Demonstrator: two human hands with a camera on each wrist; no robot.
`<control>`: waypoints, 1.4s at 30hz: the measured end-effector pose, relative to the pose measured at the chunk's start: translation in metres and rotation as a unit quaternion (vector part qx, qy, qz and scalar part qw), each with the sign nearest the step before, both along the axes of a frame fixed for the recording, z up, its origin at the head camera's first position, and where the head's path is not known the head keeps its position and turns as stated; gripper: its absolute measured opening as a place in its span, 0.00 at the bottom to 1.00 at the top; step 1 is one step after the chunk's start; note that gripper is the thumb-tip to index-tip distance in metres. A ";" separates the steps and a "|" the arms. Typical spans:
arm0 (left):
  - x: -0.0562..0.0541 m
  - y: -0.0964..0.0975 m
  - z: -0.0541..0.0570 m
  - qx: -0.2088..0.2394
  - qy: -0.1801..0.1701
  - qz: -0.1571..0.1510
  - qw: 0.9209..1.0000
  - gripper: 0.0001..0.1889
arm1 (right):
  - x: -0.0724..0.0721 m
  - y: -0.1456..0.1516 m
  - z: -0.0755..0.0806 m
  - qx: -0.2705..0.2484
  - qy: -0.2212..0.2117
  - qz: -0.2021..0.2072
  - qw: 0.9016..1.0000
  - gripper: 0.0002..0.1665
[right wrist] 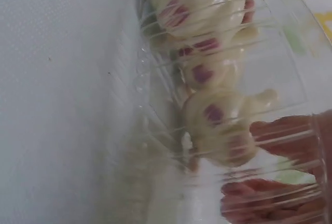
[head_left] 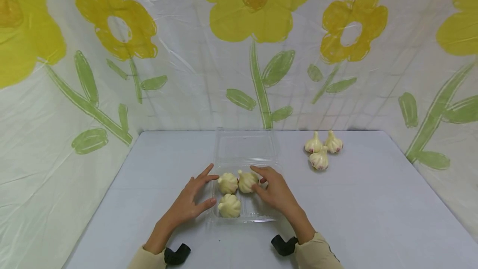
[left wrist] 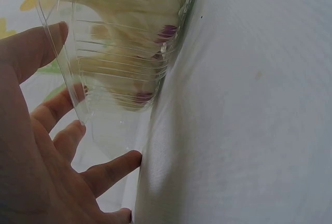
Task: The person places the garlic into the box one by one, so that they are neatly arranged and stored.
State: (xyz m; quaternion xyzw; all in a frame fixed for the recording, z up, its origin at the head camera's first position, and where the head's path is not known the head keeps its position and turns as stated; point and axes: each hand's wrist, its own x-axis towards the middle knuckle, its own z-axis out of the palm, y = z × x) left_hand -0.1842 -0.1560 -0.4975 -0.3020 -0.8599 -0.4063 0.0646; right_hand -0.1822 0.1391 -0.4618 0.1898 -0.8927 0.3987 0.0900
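A clear plastic clamshell box (head_left: pixel 261 210) lies with its lid raised behind it. Inside sit three garlic bulbs: one back left (head_left: pixel 228 183), one front left (head_left: pixel 229 206) and one back right (head_left: pixel 247 182). My left hand (head_left: pixel 189 200) is spread at the box's left side, thumb and fingertips near its rim; in the left wrist view the thumb (left wrist: pixel 39 50) overlaps the clear wall. My right hand (head_left: pixel 274 190) reaches over the right side, its thumb at the back-right bulb and its index finger stretched out behind. Through the wall, the right wrist view shows that bulb (right wrist: pixel 220 125) beside the fingers.
Three more garlic bulbs (head_left: pixel 319 159) stand grouped at the back right of the white table (head_left: pixel 373 219). A white curtain (head_left: pixel 179 94) painted with yellow flowers hangs behind. Black angled pieces (head_left: pixel 178 254) show at both cuffs. The raised lid (head_left: pixel 246 146) stands near the table's back edge.
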 end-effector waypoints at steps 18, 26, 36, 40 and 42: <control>-0.002 0.000 -0.003 0.008 0.000 -0.003 1.000 0.31 | -0.004 0.023 0.015 -0.021 0.031 -0.054 0.998 0.26; -0.003 0.000 -0.003 0.004 0.003 -0.006 1.000 0.31 | -0.010 0.036 0.014 -0.046 0.065 -0.088 0.993 0.23; -0.002 0.000 -0.002 0.010 -0.004 -0.003 1.000 0.31 | -0.015 0.054 0.018 -0.083 0.057 -0.149 0.984 0.20; -0.002 0.000 -0.002 0.012 -0.007 -0.002 1.000 0.31 | -0.017 0.065 0.017 -0.090 0.049 -0.182 0.978 0.20; -0.001 0.000 -0.002 0.011 -0.007 -0.002 1.000 0.31 | -0.019 0.070 0.016 -0.092 0.051 -0.199 0.974 0.20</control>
